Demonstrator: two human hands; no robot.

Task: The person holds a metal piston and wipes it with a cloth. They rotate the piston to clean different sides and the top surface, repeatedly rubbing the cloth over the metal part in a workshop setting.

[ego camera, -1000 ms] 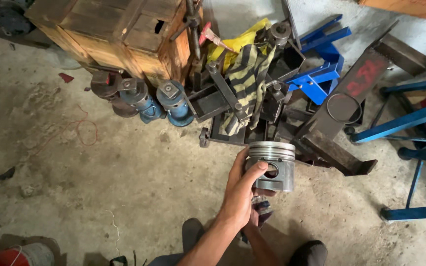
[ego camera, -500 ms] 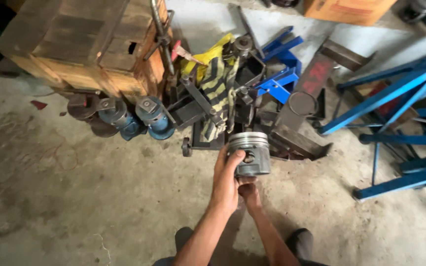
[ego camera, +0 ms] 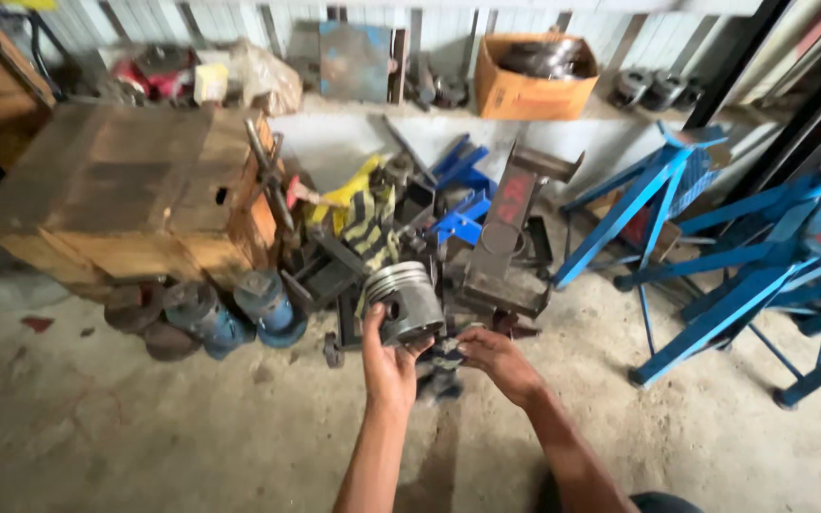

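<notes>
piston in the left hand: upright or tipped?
Tipped. The piston leans in the left hand, ringed crown up and to the left, pin hole facing the camera. The right hand is just below it.

A dusty concrete floor [ego camera: 144, 437] carries everything. At ten o'clock sits a wooden crate [ego camera: 125, 199], with blue cylinders [ego camera: 239, 318] lying at its foot. Blue metal stands [ego camera: 734, 266] rest at three o'clock; a scrap-metal heap [ego camera: 401, 237] lies at twelve.
</notes>
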